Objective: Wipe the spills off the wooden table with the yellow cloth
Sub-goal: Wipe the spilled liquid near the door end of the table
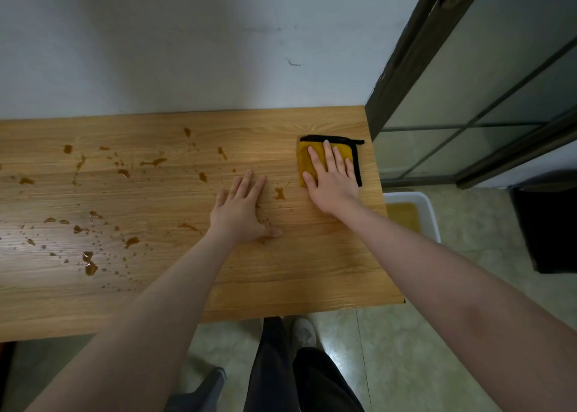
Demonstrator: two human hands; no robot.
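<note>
Wooden table (pixel 281 271) — grained, slight sheen; yellow cloth (pixel 307 162) — soft fabric, black trim; spills (pixel 90 266) glossy.

One wooden table (pixel 281 271). One yellow cloth (pixel 307 162) with black edging. Two bare hands: one left hand (pixel 240 212), one right hand (pixel 332 180). Many brown spills (pixel 90 265) and small drops, too many to count exactly. One white tub (pixel 429 212) with brownish liquid. One dark bin (pixel 546 224). One light shoe (pixel 304 332).
</note>
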